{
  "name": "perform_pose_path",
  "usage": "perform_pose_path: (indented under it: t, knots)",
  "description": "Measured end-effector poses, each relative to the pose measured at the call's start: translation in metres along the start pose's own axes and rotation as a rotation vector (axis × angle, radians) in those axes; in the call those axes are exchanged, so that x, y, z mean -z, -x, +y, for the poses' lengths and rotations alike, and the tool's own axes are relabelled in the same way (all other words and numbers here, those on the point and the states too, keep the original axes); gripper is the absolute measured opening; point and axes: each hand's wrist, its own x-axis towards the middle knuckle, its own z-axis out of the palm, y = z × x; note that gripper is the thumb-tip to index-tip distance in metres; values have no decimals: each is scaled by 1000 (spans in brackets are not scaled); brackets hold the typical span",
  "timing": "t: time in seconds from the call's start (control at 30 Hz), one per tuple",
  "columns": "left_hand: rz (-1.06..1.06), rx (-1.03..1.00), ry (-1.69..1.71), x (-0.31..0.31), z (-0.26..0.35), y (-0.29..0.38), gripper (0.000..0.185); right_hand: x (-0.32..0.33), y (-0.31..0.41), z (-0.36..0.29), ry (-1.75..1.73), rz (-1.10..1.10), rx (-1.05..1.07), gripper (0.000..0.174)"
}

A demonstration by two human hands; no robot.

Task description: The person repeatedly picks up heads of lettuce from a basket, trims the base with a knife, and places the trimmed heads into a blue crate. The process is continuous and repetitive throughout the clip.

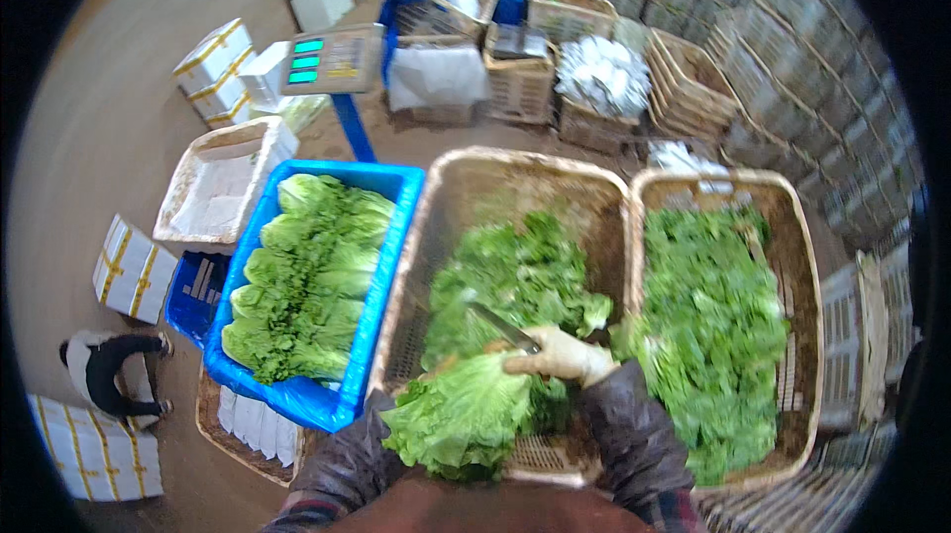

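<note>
My right hand [559, 356], in a pale glove, grips a knife [501, 326] whose blade points up and left, over the middle crate. Directly below that hand, close to my body, is a leafy green lettuce head [468, 410]. My left forearm reaches in behind this head from the left; the left hand is mostly hidden by the leaves, and what it grips cannot be made out. Loose lettuce leaves [520, 265] lie in the middle plastic crate [527, 161]. On the left, a blue-lined crate [405, 236] holds rows of lettuce heads [312, 265].
At the right stands a crate [810, 325] filled with greens [713, 340]. A scale display [334, 60] rises beyond the blue-lined crate, beside a white foam box [223, 184]. Stacked crates [802, 87] line the right back. Another person [111, 373] bends over at the far left.
</note>
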Motion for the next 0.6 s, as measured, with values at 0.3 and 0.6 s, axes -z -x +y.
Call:
perform_pose_path:
  t: [0.3,0.6]
  knots:
    - [248,-960,-177,53,138,140,59,-42,-224,-60,-567,480,240,55]
    - [775,-872,-237,83,170,219,71,31,-418,-66,312,829,-88,54]
